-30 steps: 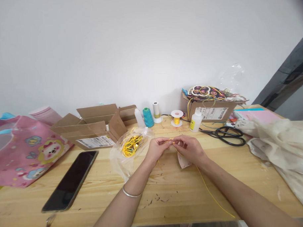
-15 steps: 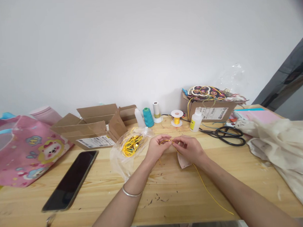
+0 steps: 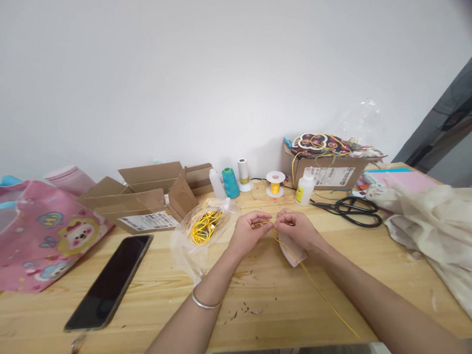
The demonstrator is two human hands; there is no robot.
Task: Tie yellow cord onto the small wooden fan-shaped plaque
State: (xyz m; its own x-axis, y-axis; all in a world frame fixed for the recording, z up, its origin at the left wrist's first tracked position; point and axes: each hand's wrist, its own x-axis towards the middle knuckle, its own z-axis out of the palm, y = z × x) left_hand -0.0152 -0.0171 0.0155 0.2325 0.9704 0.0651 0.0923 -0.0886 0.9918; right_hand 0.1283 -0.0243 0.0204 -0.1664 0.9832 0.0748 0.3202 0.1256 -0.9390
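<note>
Over the middle of the table, my left hand (image 3: 250, 231) pinches a thin yellow cord (image 3: 327, 301) between thumb and fingers. Fingertip to fingertip with it, my right hand (image 3: 297, 229) is closed on the same cord. The cord loops between the two hands, and a long tail trails down toward the table's front edge. Below my right hand hangs a small pale, flat piece with a dark curved edge (image 3: 291, 252); its upper part is hidden by the fingers. Left of my hands, a tangle of yellow cord (image 3: 205, 227) lies in a clear plastic bag (image 3: 186, 253).
Along the wall stand an open cardboard box (image 3: 128, 204), a teal thread cone (image 3: 230, 183), a yellow spool (image 3: 275, 186), a white bottle (image 3: 305, 189) and a filled box (image 3: 329, 174). Black scissors (image 3: 359, 211) and cream fabric (image 3: 435, 227) lie right; a phone (image 3: 110, 282) and pink bag (image 3: 48, 235) left.
Both hands have shifted slightly right, with the right hand's fingers turned more upward. The pale piece has moved right and down and shows more. The cord's tail has swung slightly left.
</note>
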